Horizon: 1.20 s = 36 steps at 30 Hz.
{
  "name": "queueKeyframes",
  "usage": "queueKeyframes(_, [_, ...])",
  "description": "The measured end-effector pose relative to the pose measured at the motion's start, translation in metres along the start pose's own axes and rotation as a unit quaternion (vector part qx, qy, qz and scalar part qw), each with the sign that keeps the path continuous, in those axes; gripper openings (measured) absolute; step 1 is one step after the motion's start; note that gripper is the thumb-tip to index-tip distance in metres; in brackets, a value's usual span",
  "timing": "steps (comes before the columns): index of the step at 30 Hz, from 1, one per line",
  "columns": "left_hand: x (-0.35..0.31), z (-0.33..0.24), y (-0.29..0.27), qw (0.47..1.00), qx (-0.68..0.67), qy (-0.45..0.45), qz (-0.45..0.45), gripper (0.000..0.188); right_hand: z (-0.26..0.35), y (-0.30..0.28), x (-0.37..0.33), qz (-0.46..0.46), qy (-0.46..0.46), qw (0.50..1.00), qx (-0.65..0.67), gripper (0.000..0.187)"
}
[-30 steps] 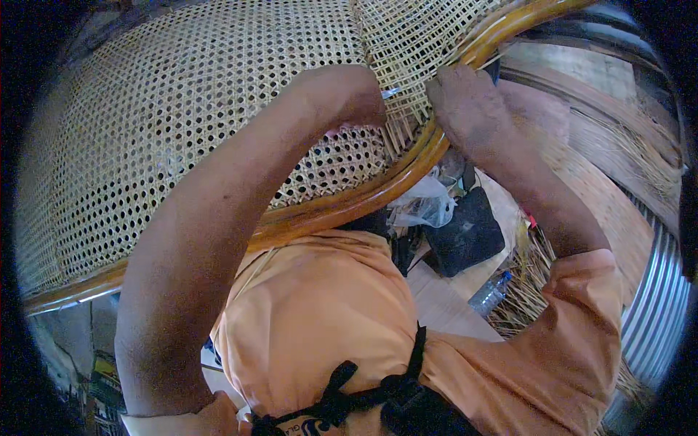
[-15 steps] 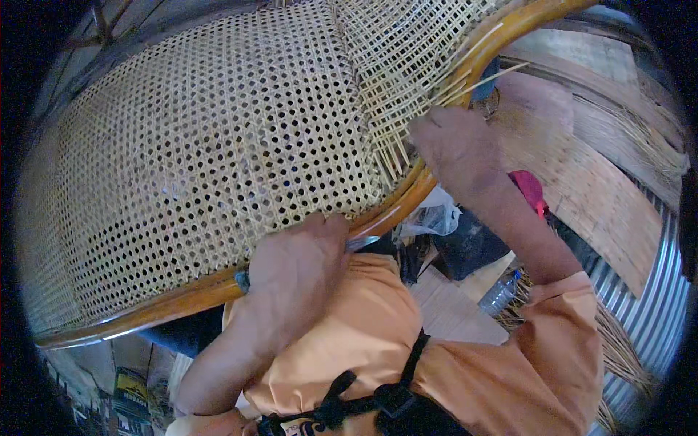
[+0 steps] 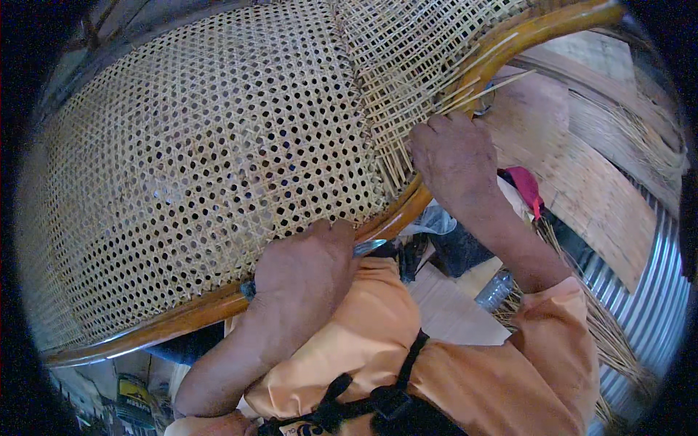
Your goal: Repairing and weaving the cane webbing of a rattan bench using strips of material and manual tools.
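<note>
A woven cane panel [image 3: 203, 160] fills the upper left, bordered by a curved, varnished rattan frame [image 3: 174, 316]. At the panel's near edge, my left hand [image 3: 309, 265] is wrapped round a knife [image 3: 369, 248]. Its flat shiny blade points right, and a dark handle end shows on the other side. Over the frame's bend, my right hand [image 3: 454, 156] is closed, fingertips turned toward the weave; they hide whatever they pinch. Loose cane strands [image 3: 396, 163] stick out just left of that hand, and more cane ends [image 3: 502, 86] jut past the frame above it.
Wooden boards [image 3: 589, 196] lie at the right, beside corrugated metal sheeting [image 3: 647, 291] and bundles of cane strips [image 3: 611, 349]. A plastic bottle [image 3: 496, 291], a clear bag [image 3: 434, 220] and a red cloth item [image 3: 525, 189] are below my right forearm. A yellow-and-dark container [image 3: 136, 398] stands lower left.
The panel and frame have shifted slightly down and right in view. My right hand, blurred before, is now sharp. More of the knife blade shows beyond my left hand.
</note>
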<state>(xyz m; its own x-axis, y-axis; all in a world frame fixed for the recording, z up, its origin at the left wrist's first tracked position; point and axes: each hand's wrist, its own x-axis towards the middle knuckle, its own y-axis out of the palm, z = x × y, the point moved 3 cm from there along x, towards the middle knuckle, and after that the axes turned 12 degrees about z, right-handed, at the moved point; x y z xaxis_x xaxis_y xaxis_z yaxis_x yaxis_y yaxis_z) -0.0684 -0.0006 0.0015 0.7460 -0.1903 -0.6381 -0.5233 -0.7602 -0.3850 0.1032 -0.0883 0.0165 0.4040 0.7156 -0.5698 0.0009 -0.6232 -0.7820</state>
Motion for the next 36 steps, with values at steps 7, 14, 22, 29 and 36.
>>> queueKeyframes(7, [0.0,-0.011,-0.01,0.998,-0.029,-0.047,-0.013,0.02,-0.043,0.001,-0.042,-0.225,0.077,0.885,0.4,0.017])
queueKeyframes(14, [0.006,-0.015,-0.009,0.996,-0.043,-0.072,0.022,0.033,-0.006,0.153,-0.138,-0.021,0.231,0.813,0.534,0.017])
queueKeyframes(22, [0.031,-0.035,-0.062,0.996,-0.015,0.013,-0.089,0.033,0.092,0.3,-0.177,0.007,0.265,0.811,0.521,0.038])
queueKeyframes(29, [0.09,-0.112,-0.085,0.914,0.139,0.142,-0.353,0.031,0.087,0.303,-0.186,0.01,0.18,0.834,0.521,0.05])
queueKeyframes(36, [0.111,-0.126,-0.086,0.907,0.249,0.065,-0.332,0.036,0.05,0.149,-0.218,0.001,0.183,0.673,0.716,0.041])
